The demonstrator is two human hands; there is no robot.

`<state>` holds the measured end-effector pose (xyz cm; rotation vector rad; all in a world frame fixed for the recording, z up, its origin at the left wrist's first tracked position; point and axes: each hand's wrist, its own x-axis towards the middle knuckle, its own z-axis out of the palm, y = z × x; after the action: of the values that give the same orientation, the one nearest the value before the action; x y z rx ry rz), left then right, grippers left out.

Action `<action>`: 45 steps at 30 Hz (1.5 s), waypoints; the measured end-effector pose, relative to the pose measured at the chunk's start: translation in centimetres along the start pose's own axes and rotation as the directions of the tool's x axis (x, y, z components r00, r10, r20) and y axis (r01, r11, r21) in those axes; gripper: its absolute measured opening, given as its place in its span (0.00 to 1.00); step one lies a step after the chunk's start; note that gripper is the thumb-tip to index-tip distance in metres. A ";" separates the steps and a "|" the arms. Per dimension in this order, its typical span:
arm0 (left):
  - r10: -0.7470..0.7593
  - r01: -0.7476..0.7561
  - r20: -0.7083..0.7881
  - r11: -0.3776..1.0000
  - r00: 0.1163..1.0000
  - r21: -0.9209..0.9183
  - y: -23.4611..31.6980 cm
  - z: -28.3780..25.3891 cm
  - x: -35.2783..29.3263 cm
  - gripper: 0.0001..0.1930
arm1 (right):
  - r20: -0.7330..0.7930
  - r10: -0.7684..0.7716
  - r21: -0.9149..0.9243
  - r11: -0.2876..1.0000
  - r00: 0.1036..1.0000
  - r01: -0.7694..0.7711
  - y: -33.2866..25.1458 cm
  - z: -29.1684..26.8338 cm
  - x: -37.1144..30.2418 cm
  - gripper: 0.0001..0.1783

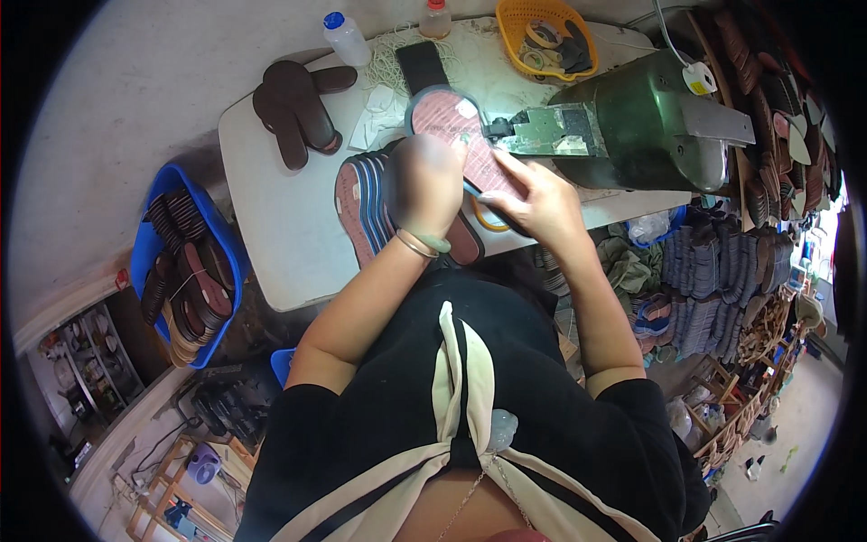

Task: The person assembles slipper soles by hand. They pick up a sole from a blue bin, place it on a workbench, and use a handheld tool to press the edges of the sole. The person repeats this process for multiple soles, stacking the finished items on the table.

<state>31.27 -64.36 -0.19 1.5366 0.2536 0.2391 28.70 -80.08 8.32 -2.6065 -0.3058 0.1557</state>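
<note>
A pink shoe sole (435,115) with a dark rim lies slanted under the narrow head of a green sewing machine (623,126). My left hand (435,185), bracelets at its wrist, is closed on the sole's left edge; a blur covers part of it. On the opposite edge, my right hand (542,203) grips the sole near its lower end, thumb and fingers bent around it. Beside my left hand stands a row of similar soles (349,194) packed together, pink with blue edges. Another brown sole (465,242) shows partly beneath my hands.
Dark brown soles (312,108) lie at the table's far left. Behind are a black phone (422,68), white cord (386,59), a blue-capped bottle (348,41) and a yellow basket (515,63). A blue crate (230,244) of soles stands left; stacked grey pieces (704,262) rise right.
</note>
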 end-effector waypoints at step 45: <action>-0.349 -0.489 0.754 0.596 0.557 0.637 8.2 -3.4 8.2 0.24 | 0.401 0.189 0.889 0.156 0.896 -0.431 1.1 5.4 0.6 0.15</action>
<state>38.07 -58.44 7.83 2.4093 -0.6108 -0.6999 28.56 -78.30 3.03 -1.2724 0.2674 0.5631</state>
